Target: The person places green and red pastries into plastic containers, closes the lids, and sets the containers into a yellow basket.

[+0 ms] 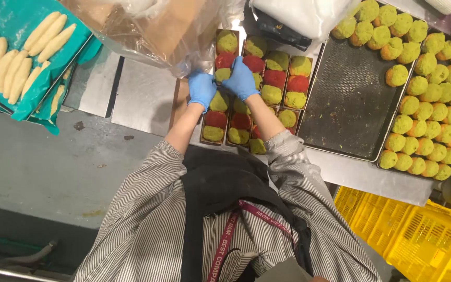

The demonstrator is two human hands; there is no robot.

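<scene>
both hands in thin blue gloves. my left hand (201, 89) is curled narrow, fingers resting on a green ball (223, 74) in a narrow cardboard tray (220, 107); can't tell if it grips. my right hand (241, 79) is cupped over the next tray's cakes, fingertips bent down, grip unclear. trays sit side by side on the steel table (142, 94) right in front of me, each w/ rough crumbly green and smooth red rounds alternating. to one side, a dark perforated baking pan (345, 104), part filled w/ bumpy green balls (424, 89). other side, pale smooth dough sticks (22, 57) on a teal sheet. crinkled clear plastic bag (152, 31) just above the hands.
</scene>
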